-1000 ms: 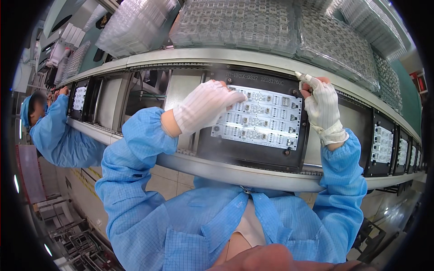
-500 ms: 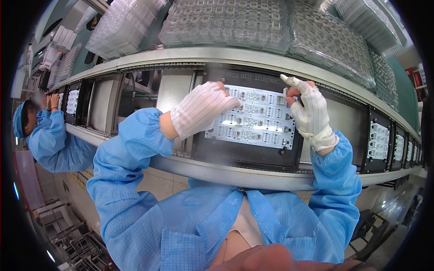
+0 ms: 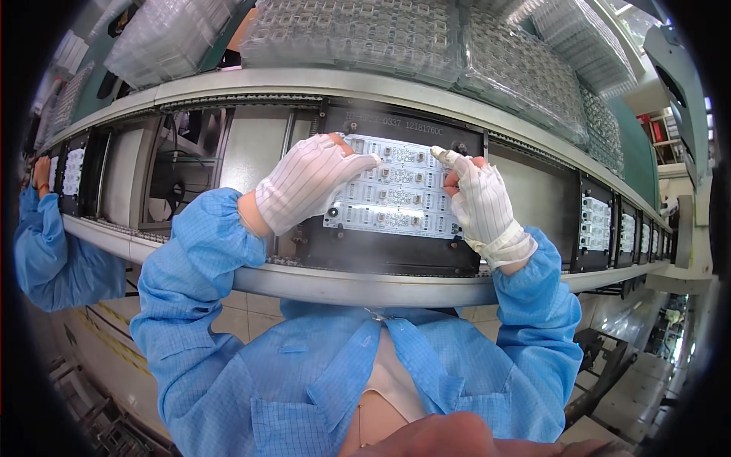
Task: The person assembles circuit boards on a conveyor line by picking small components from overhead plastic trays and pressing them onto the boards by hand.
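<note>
A pale circuit board panel (image 3: pixel 396 199) with rows of small components lies on, or just over, a black carrier plate (image 3: pixel 365 247) in front of me. My left hand (image 3: pixel 308 181), in a striped white glove with bare fingertips, is curled at the board's upper left edge, thumb over its surface. At the upper right edge is my right hand (image 3: pixel 486 199), gloved likewise, its thumb stretched over the corner and its fingers bent against the side. Both hands appear to grip the board, though their undersides are hidden. A dark round spot shows near the board's lower left corner.
The carrier sits on a conveyor with metal rails (image 3: pixel 358 288). Other loaded carriers (image 3: pixel 595 222) stand to the right. Stacks of clear plastic trays (image 3: pixel 350 38) fill the far side. At the left, a co-worker's blue sleeve (image 3: pixel 46 251) reaches over the line.
The whole view has shifted, moving the scene leftward. Dark parts along the board's right edge no longer show, and a dark spot now appears at its lower left. Both hands stay at the board.
</note>
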Motion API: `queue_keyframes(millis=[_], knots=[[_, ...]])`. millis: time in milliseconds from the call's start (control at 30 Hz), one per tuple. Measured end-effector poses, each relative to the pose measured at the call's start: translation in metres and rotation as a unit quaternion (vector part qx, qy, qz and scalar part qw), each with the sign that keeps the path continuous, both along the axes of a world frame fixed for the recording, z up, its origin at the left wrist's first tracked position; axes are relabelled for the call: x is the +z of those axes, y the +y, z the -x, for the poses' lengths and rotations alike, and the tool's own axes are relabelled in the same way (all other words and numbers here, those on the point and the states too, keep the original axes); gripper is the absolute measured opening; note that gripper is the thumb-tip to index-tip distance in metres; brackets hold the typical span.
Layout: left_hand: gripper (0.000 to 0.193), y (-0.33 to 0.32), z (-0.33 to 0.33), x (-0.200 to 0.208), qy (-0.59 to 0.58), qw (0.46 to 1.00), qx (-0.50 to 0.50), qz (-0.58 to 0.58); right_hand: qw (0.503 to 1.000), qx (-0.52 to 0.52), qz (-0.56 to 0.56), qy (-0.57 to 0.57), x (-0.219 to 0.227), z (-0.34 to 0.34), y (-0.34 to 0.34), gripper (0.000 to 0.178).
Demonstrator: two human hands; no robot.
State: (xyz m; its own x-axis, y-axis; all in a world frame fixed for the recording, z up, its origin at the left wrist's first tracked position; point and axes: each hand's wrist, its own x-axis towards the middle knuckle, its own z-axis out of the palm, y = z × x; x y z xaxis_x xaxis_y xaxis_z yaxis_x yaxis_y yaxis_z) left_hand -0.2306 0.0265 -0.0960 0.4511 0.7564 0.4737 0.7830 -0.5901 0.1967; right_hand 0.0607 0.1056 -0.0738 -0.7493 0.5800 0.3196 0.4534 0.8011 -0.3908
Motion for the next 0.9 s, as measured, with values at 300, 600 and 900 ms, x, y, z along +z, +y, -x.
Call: queue_keyframes(millis=[300, 600, 900], knots=[[0.036, 0.003, -0.004, -0.006, -0.016, 1.0, -0.014, -0.018, 0.992, 0.066, 0.031, -0.106, 0.015, -0.005, 0.017, 0.057], [0.029, -0.004, -0.002, 0.002, -0.064, 0.997, -0.026, 0.02, 0.983, -0.051, 0.151, -0.092, 0.023, -0.002, 0.011, 0.06], [0.039, -0.009, 0.0, 0.006, -0.068, 0.996, -0.038, 0.037, 0.992, 0.046, -0.032, -0.117, 0.006, -0.001, 0.001, 0.048]])
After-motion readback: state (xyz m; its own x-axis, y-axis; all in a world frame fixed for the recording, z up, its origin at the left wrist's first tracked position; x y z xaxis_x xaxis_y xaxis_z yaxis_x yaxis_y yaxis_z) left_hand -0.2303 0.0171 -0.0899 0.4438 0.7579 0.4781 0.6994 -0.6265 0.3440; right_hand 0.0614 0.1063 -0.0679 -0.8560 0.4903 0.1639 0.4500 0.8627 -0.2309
